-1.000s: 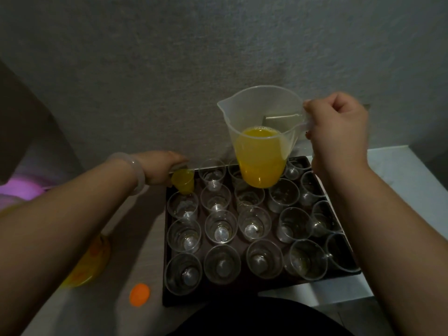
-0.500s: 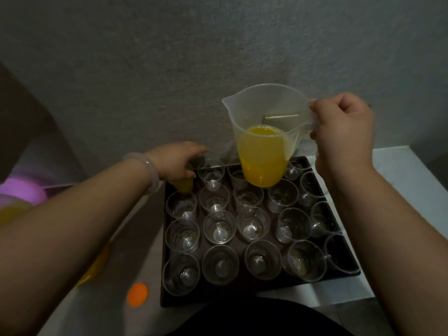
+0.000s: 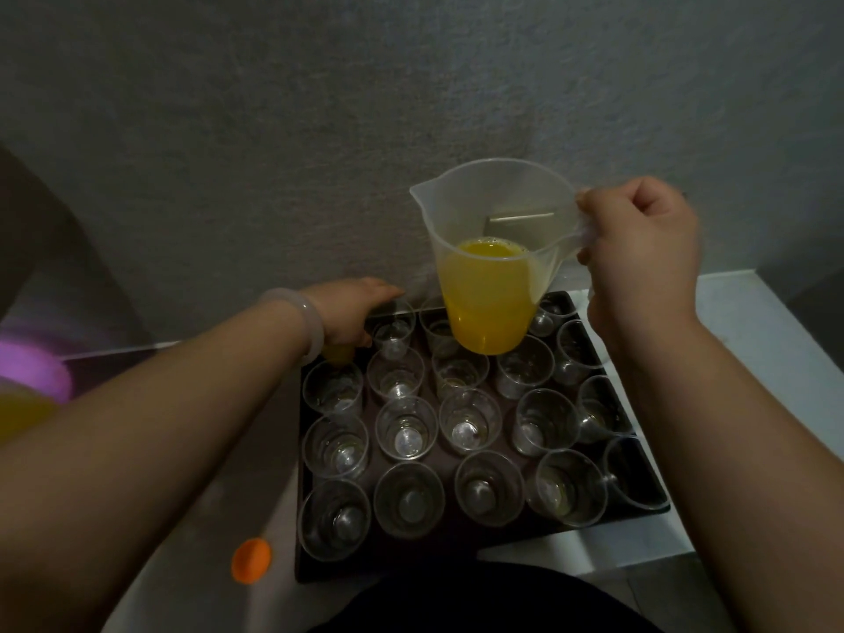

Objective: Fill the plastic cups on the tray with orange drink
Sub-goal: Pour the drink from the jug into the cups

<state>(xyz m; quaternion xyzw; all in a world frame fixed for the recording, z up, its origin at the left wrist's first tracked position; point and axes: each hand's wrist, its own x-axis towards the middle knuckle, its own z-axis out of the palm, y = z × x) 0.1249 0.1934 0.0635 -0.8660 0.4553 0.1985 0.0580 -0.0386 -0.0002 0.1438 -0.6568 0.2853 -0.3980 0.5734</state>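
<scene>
A dark tray (image 3: 456,556) holds several clear plastic cups (image 3: 406,429) in rows, nearly all empty. One cup with orange drink (image 3: 338,356) stands at the tray's back left corner, mostly hidden under my left hand (image 3: 347,308). That hand lies over it with its fingers stretched straight toward the neighbouring empty cup. My right hand (image 3: 639,249) grips the handle of a clear jug (image 3: 488,303), about half full of orange drink. The jug hangs upright above the tray's back row.
An orange bottle cap (image 3: 251,559) lies on the white table (image 3: 753,358) left of the tray. A purple-topped container with yellow liquid (image 3: 27,390) sits at the far left edge. A grey wall rises right behind the tray.
My left hand has set the filled cup down at the tray's back left corner and straightened its fingers over it. The jug stays lifted and upright, shifted slightly right.
</scene>
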